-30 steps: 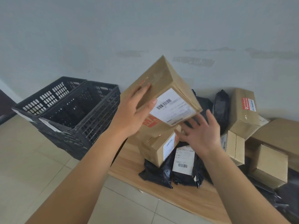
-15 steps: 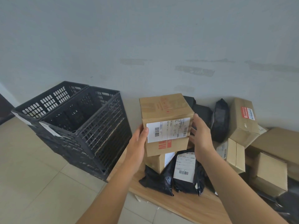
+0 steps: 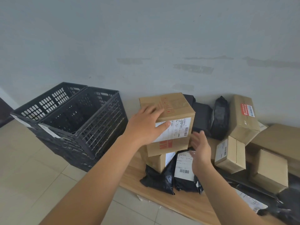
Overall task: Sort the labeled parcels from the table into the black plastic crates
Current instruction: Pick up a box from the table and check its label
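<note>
A brown cardboard parcel (image 3: 177, 106) with a white label and red print sits on top of a smaller box (image 3: 155, 161) at the left end of the wooden table (image 3: 178, 203). My left hand (image 3: 146, 127) rests over its top front edge, fingers flat on the top and thumb on the label. Just off the parcel's lower right side, my right hand (image 3: 200, 151) hovers with relaxed fingers and holds nothing. Two black plastic crates (image 3: 103, 93) stand side by side on the floor to the left, the nearer one close to the table.
Black poly bags with labels (image 3: 184, 166) lie at the table's front edge. More cardboard boxes (image 3: 228, 155) and dark bags (image 3: 220, 117) crowd the right side against the wall. Beige floor tiles (image 3: 32, 176) lie in front of the crates.
The big parcel came down from a tilted, raised position onto the smaller box. My left hand shifted from its side to its top, and my right hand came off its right side.
</note>
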The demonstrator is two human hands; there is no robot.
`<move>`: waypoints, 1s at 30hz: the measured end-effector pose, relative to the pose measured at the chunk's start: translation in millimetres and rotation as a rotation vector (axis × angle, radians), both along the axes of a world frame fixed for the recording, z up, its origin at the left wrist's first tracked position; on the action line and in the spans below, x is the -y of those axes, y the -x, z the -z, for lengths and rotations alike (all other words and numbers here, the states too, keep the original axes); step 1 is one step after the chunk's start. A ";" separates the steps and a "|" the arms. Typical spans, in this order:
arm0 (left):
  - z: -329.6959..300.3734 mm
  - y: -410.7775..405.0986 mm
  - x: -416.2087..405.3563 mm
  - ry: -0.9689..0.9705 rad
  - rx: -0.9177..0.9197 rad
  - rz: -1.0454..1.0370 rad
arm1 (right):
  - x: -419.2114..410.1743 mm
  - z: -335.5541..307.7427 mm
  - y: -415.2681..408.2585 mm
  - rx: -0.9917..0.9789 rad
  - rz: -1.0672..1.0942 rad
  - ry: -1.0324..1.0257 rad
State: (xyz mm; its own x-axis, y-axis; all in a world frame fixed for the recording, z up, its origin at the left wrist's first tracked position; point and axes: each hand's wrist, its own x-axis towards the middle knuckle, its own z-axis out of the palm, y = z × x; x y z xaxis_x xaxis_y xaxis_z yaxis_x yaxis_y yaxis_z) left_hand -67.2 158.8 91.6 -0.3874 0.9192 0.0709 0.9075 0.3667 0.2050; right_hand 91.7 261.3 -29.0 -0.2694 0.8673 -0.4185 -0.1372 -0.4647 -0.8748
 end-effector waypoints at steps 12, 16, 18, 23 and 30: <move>2.4 0.2 16.7 -0.080 0.144 -0.047 | 1.8 57.8 16.4 -0.446 -0.139 0.628; -0.2 6.0 36.6 -0.252 0.233 -0.054 | 1.0 27.5 14.2 -0.481 -0.131 0.412; -5.0 9.8 48.2 -0.369 0.354 -0.113 | 2.1 1.2 11.3 -0.513 -0.156 0.286; -24.9 20.8 75.0 -0.664 0.705 -0.181 | 8.5 -82.7 10.2 -0.471 -0.193 -0.191; -41.0 35.5 111.6 -0.831 0.942 -0.104 | 37.5 -152.2 6.9 -0.305 -0.250 -0.795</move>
